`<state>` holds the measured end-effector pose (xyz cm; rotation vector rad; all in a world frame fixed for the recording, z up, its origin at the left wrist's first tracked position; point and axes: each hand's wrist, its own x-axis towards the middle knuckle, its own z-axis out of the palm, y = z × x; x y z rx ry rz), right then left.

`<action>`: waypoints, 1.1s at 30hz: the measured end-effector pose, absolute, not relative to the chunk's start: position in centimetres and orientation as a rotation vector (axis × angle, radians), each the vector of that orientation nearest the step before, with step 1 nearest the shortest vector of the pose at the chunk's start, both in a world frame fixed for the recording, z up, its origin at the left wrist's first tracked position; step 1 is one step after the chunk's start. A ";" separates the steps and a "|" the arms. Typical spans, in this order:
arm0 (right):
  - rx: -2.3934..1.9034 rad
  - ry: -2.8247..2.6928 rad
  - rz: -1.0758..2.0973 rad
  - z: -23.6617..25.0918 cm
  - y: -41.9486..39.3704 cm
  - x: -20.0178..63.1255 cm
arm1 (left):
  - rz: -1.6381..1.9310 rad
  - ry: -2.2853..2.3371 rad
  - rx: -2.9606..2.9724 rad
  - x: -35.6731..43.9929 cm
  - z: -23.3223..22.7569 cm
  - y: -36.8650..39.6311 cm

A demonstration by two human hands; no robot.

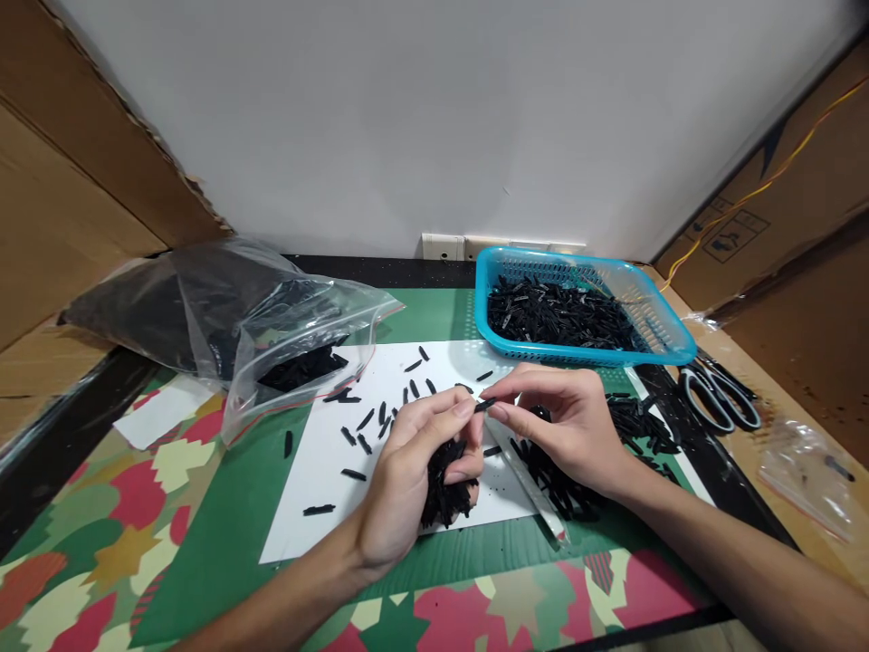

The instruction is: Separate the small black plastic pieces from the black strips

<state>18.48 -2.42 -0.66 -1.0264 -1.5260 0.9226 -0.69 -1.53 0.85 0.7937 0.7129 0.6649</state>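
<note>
My left hand [402, 475] is closed around a bunch of small black strip-like pieces [446, 493], and its thumb and forefinger reach one end of a single black piece [484, 405]. Thumb and fingertips of my right hand [570, 426] pinch the other end of that piece. Both hands are above a white sheet [291, 516], where several loose black pieces [354, 474] lie scattered. Under and beside my right hand is a heap of the same pieces [642, 426], partly hidden by it. A thin whitish strip [533, 489] lies slantwise between my hands.
A blue plastic basket [584, 351] full of black pieces stands at the back right. At the left lies an open clear zip bag [204, 299] of dark pieces. Scissors [720, 398] and a small clear bag [807, 475] lie to the right. Cardboard flanks both sides.
</note>
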 end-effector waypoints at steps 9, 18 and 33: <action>-0.934 -1.592 0.946 -0.5 -2.8 18.6 | 0.685 0.734 0.813 -0.7 0.6 -1.5; -0.903 -1.626 0.910 -0.4 -2.9 18.6 | 0.708 0.715 0.842 -0.7 0.5 -1.4; -0.886 -1.865 0.739 -0.2 -2.8 18.8 | 0.741 0.785 1.121 -0.9 -0.4 -1.4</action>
